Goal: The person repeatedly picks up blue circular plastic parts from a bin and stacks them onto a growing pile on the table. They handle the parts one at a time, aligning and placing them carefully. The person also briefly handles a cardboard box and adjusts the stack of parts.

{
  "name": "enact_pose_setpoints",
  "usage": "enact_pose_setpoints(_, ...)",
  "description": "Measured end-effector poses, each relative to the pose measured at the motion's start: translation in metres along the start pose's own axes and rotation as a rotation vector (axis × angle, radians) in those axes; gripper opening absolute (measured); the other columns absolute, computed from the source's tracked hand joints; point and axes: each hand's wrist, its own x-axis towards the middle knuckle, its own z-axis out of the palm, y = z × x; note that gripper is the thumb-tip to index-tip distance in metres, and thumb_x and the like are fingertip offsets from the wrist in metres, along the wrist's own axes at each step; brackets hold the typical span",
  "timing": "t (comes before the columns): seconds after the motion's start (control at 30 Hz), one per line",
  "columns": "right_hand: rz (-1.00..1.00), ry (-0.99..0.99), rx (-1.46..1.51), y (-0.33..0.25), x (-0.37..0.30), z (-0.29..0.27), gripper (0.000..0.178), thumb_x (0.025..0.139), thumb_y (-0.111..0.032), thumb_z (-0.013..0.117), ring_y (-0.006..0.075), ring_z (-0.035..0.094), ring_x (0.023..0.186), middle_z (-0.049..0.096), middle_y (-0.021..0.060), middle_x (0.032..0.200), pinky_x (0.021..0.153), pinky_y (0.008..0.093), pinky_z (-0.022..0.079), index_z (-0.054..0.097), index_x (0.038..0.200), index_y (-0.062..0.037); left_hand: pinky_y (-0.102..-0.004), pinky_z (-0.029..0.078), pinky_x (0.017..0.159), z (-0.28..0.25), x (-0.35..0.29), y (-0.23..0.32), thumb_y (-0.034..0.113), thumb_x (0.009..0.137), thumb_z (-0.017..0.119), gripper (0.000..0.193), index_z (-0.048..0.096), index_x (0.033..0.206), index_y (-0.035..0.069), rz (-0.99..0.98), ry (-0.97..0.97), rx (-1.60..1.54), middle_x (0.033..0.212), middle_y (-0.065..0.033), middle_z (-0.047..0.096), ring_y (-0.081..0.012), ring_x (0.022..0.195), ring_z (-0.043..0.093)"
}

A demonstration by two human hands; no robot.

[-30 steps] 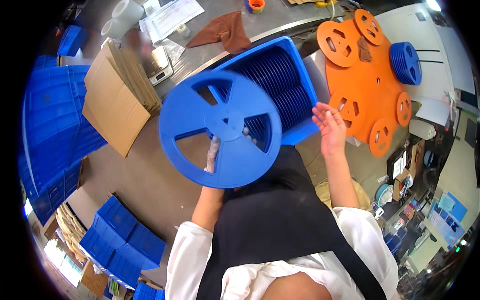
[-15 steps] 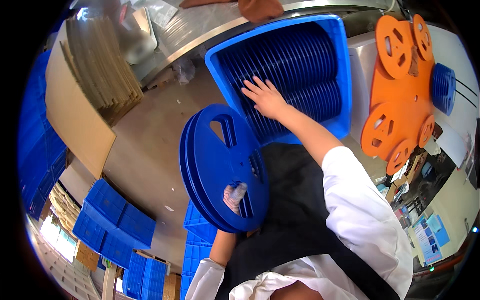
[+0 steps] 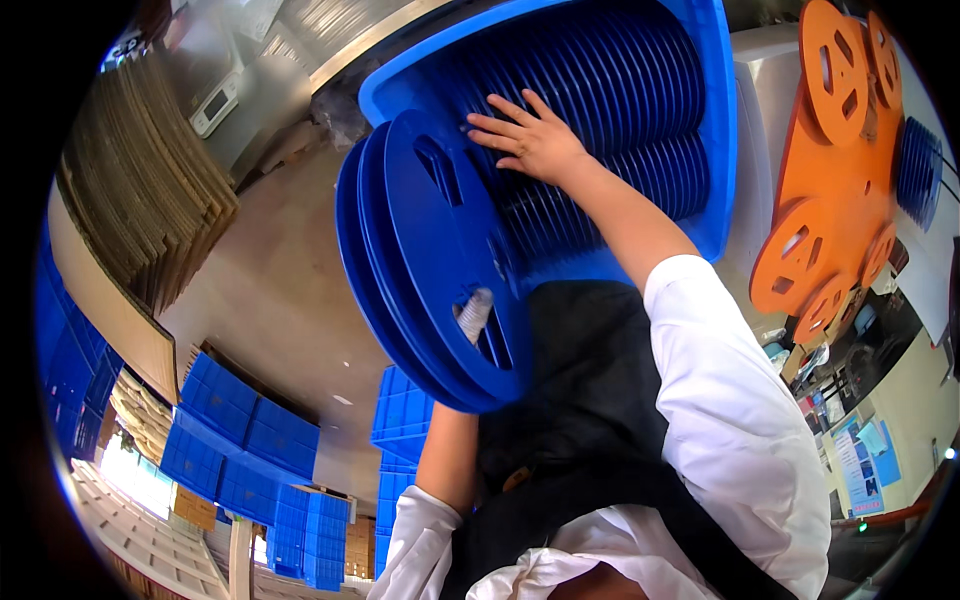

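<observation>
My left hand (image 3: 474, 314) grips a few blue plastic reels (image 3: 425, 255), held on edge side by side. Its thumb shows through a cutout in the nearest reel, while most of the fingers are hidden behind the discs. Beside them is a blue plastic crate (image 3: 726, 130), packed with two rows of upright blue reels (image 3: 610, 80). My right hand (image 3: 535, 142) is spread open over the left part of these rows, palm down; its fingertips appear to touch the reel edges. The held reels overlap the crate's near left corner.
A stack of cardboard sheets (image 3: 140, 170) stands at the left, with blue crates (image 3: 245, 430) below it. To the right is an orange panel with round cut-out discs (image 3: 835, 190), and more blue reels (image 3: 918, 170) lie beyond. A metal table edge (image 3: 375, 35) runs along the top.
My left hand has raised the reels up and slightly left, nearer the crate's left side. My right hand stays spread over the packed reels. The whole view has shifted a little.
</observation>
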Motion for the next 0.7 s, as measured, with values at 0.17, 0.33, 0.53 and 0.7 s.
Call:
enact_pose_setpoints(0.17, 0.018, 0.058, 0.026, 0.002, -0.004, 0.003, 0.059, 0.098, -0.057, 0.039, 0.0147, 0.005, 0.151, 0.010, -0.0166, 0.162, 0.124, 0.0472, 0.006, 0.021, 0.153, -0.0441, -0.0355, 0.049, 0.098, 0.026, 0.014, 0.042, 0.040, 0.088, 0.073, 0.062, 0.052, 0.136, 0.007, -0.107, -0.039, -0.129, 0.120, -0.0103, 0.064, -0.0227, 0.112, 0.060)
enact_pose_setpoints(0.33, 0.024, 0.099, 0.046, 0.003, -0.004, 0.006, 0.059, 0.097, -0.059, 0.040, 0.0152, 0.006, 0.151, 0.014, -0.0171, 0.162, 0.124, 0.0473, 0.004, 0.023, 0.151, -0.0460, -0.0355, 0.050, 0.098, 0.044, 0.036, 0.040, 0.043, 0.087, 0.072, 0.067, 0.049, 0.138, 0.007, -0.137, -0.021, -0.082, 0.120, -0.0134, 0.063, -0.0251, 0.112, 0.060)
enact_pose_setpoints(0.53, 0.019, 0.129, 0.069, 0.005, -0.004, 0.010, 0.059, 0.097, -0.058, 0.040, 0.0157, 0.006, 0.151, 0.013, -0.0165, 0.162, 0.124, 0.0470, 0.004, 0.022, 0.152, -0.0469, -0.0312, 0.053, 0.090, 0.054, 0.052, 0.029, 0.032, 0.093, 0.069, 0.052, 0.050, 0.137, 0.011, -0.148, -0.027, -0.193, 0.119, -0.0087, 0.061, -0.0197, 0.104, 0.061)
enact_pose_setpoints(0.7, 0.026, 0.110, 0.041, 0.006, -0.003, 0.011, 0.060, 0.097, -0.059, 0.039, 0.0163, 0.004, 0.152, 0.011, -0.0157, 0.163, 0.124, 0.0467, 0.004, 0.017, 0.152, -0.0489, -0.0399, 0.048, 0.100, 0.048, 0.041, 0.032, 0.031, 0.085, 0.078, 0.071, 0.042, 0.144, 0.015, -0.251, 0.017, -0.501, 0.124, -0.0094, 0.060, -0.0233, 0.113, 0.059)
